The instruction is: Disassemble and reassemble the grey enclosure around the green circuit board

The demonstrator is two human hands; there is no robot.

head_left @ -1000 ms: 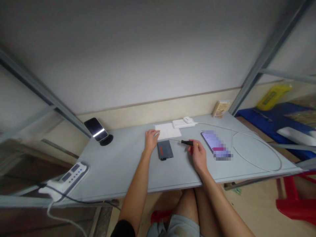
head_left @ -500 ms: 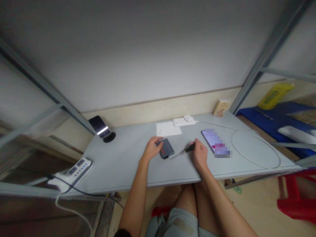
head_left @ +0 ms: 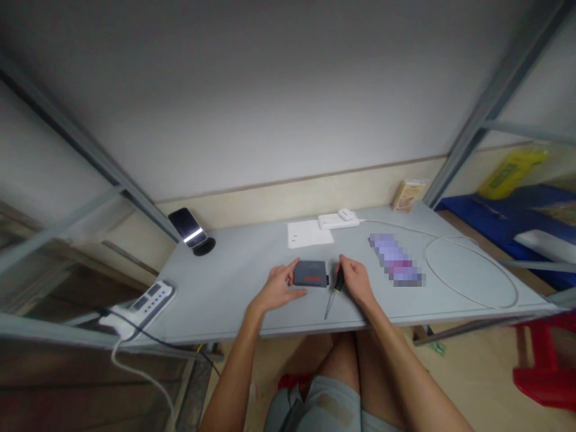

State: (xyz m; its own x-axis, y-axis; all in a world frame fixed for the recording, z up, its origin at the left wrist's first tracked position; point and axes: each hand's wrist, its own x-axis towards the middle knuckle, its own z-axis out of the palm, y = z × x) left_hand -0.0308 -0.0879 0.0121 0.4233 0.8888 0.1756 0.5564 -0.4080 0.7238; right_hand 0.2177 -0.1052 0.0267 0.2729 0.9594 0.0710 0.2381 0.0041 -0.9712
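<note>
A small dark grey box with a red label (head_left: 311, 273) lies on the grey table (head_left: 234, 282) in front of me. My left hand (head_left: 278, 288) grips its left end between thumb and fingers. My right hand (head_left: 353, 281) touches the box's right end and also holds a black-handled screwdriver (head_left: 333, 291), whose metal shaft points down toward the table's near edge.
A white paper sheet (head_left: 309, 233) and a white power bank (head_left: 337, 220) with a looping white cable (head_left: 472, 282) lie behind. A phone (head_left: 396, 264) lies to the right, another phone on a stand (head_left: 192, 230) to the left, and a power strip (head_left: 139, 302) at the left edge.
My left hand moved from the white paper back to the grey box and turned it sideways. My right hand swung the screwdriver round so its shaft points toward me, and came up to the box.
</note>
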